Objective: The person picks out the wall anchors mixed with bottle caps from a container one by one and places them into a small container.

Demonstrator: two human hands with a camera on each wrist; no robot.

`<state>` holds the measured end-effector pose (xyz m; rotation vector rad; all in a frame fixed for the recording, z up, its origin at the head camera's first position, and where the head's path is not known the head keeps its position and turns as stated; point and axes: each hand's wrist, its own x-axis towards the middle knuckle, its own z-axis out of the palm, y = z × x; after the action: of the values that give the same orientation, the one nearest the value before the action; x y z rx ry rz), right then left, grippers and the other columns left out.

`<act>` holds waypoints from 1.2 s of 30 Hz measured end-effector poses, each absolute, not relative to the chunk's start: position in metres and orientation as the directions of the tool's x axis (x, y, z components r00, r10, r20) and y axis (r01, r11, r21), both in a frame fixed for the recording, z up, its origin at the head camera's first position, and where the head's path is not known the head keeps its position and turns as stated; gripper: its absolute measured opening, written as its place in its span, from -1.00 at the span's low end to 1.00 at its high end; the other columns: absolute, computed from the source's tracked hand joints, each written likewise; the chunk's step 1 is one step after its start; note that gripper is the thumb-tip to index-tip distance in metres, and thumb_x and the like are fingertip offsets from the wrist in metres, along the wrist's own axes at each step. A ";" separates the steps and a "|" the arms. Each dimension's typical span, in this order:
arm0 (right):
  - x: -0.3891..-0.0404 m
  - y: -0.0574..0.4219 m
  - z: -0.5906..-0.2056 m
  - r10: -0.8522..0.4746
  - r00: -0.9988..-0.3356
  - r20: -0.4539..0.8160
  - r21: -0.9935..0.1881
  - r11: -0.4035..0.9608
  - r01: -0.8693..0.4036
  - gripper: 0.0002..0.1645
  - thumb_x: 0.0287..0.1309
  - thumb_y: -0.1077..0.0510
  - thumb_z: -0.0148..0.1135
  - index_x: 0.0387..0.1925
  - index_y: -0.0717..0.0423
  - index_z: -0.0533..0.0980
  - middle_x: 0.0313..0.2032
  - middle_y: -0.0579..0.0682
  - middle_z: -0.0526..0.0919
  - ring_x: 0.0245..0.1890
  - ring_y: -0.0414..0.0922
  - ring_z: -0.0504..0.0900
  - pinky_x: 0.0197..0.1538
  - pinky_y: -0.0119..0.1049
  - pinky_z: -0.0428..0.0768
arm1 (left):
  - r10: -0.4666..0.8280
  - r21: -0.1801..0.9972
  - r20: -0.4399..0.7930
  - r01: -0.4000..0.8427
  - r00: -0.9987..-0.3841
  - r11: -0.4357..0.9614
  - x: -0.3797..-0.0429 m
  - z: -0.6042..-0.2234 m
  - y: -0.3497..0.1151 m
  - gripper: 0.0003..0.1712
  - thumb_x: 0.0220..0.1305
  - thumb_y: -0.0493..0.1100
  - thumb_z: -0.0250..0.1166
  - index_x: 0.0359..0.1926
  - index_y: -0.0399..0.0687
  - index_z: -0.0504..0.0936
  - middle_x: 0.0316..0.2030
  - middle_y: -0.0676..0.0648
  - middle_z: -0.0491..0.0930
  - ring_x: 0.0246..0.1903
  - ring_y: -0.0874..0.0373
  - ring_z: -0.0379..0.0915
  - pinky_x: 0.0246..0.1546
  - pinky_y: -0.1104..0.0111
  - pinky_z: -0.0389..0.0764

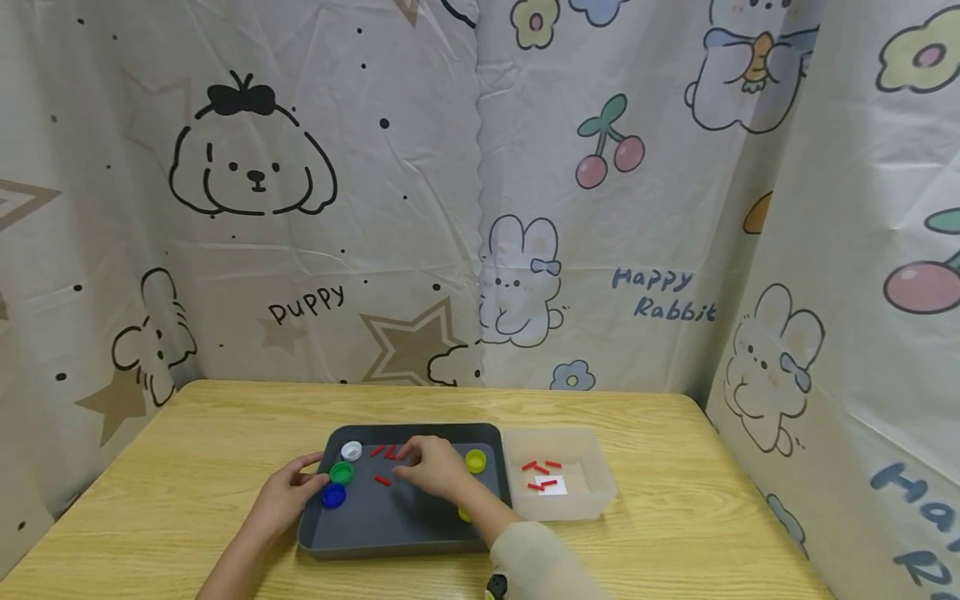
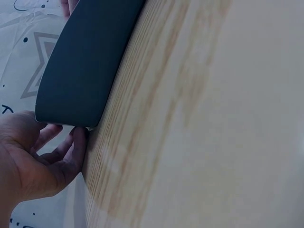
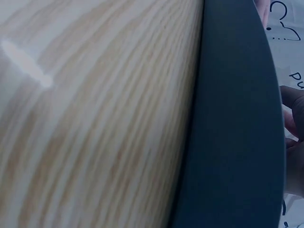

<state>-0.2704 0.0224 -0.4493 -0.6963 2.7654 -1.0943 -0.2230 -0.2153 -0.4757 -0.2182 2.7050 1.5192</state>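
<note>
At the left side of the dark grey tray point(image 1: 405, 533), my left hand point(image 1: 281, 498) grips the wall with the thumb at the rim and the fingers bent against the outside, as the left wrist view shows. Over the middle of the tray, my right hand point(image 1: 435, 467) has its thumb and index finger apart, the fingertips close beside red sticks point(image 1: 390, 452). Whether they touch one cannot be told. Another red stick point(image 1: 383, 481) lies nearer. Along the tray's left are a white cap point(image 1: 351, 452), a green cap point(image 1: 341, 473) and a blue cap point(image 1: 333, 496).
A yellow cap point(image 1: 476, 461) lies at the tray's right, and another yellow one is partly hidden by the right forearm. Against the tray's right side stands a translucent box point(image 1: 600, 492) holding several red sticks point(image 1: 542, 469) and a white paper point(image 1: 553, 490). Everything is on a wooden table point(image 1: 675, 500).
</note>
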 end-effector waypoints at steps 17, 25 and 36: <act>-0.271 -0.002 -0.466 -0.377 -0.925 0.057 -0.647 0.692 -0.321 -0.77 -0.03 0.01 0.40 -0.33 0.00 0.62 -0.45 -0.16 0.60 -0.48 -0.29 0.46 -0.42 -0.43 0.38 | -0.104 0.850 -0.091 -0.132 -0.990 0.510 -0.221 -0.474 -0.213 -0.42 0.32 -0.10 0.15 0.28 -0.26 0.31 -0.07 -0.33 0.56 -0.11 -0.02 0.52 -0.17 0.22 0.55; -0.269 -0.003 -0.467 -0.342 -0.939 0.027 -0.631 0.723 -0.281 -0.79 -0.03 -0.03 0.39 -0.35 -0.05 0.61 -0.43 -0.17 0.61 -0.46 -0.27 0.47 -0.41 -0.38 0.36 | -0.103 0.852 -0.094 -0.133 -0.990 0.506 -0.224 -0.475 -0.214 -0.42 0.32 -0.08 0.15 0.28 -0.25 0.31 -0.06 -0.34 0.55 -0.11 -0.03 0.53 -0.18 0.21 0.56; -0.269 -0.008 -0.470 -0.314 -0.949 0.024 -0.574 0.773 -0.270 -0.88 0.00 -0.01 0.37 -0.51 -0.11 0.60 -0.53 -0.26 0.56 -0.49 -0.31 0.43 -0.40 -0.33 0.34 | -0.109 0.849 -0.104 -0.145 -0.989 0.507 -0.222 -0.473 -0.216 -0.43 0.32 -0.09 0.15 0.28 -0.24 0.31 -0.07 -0.31 0.56 -0.11 -0.01 0.52 -0.15 0.21 0.54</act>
<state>-0.2693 -0.0080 -0.4704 -0.4768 2.8893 -0.9183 -0.2220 -0.2155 -0.4734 -0.2271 2.6950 1.5242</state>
